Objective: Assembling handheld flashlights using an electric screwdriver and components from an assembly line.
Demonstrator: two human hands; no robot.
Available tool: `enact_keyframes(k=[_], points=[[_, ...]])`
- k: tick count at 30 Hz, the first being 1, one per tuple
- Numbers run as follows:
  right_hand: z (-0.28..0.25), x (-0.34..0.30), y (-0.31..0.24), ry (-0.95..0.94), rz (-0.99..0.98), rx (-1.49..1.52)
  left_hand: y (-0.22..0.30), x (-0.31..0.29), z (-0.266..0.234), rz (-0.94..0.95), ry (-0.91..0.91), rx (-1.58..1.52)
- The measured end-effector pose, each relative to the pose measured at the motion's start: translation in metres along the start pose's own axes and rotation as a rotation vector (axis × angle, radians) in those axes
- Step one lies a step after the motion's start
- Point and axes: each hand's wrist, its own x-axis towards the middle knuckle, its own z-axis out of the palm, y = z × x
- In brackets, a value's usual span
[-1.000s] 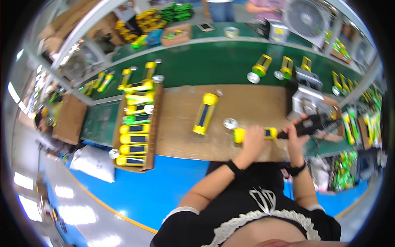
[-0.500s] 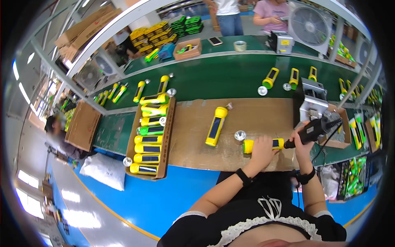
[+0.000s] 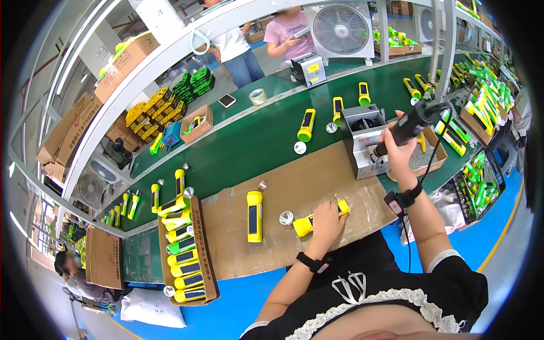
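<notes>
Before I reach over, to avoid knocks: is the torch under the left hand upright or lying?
Lying: under the left hand, the torch stretches lengthwise along the cardboard.

From where I'm standing, the yellow flashlight (image 3: 304, 227) on the near side looks like smooth, kinda glossy plastic, and the loose reflector (image 3: 286, 218) just left of it is mirror-shiny. The power driver (image 3: 411, 126) over on the right reads as black plastic, way more matt. The boxy machine (image 3: 365, 156) by it has smooth grey metal-looking panels. Brown sheet (image 3: 226, 226) is plain cardboard, glossy in patches toward the right. Green tabletop (image 3: 226, 170) is smooth with a soft sheen.
</notes>
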Motion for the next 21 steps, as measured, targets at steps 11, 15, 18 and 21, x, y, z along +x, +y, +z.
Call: enact_keyframes(k=[11,15,18,21], points=[[-0.016,0.015,0.017,-0.081,0.23,-0.063,0.011,0.004,-0.009,-0.049,0.009,-0.038],[-0.008,0.002,-0.009,-0.171,0.373,0.129,0.007,0.008,-0.005,-0.078,-0.002,-0.061],[0.005,-0.019,-0.03,-0.175,0.271,0.227,0.005,0.012,-0.002,-0.08,-0.003,-0.052],[0.011,-0.04,-0.036,-0.24,0.248,0.232,0.008,0.009,0.001,-0.065,0.046,-0.079]])
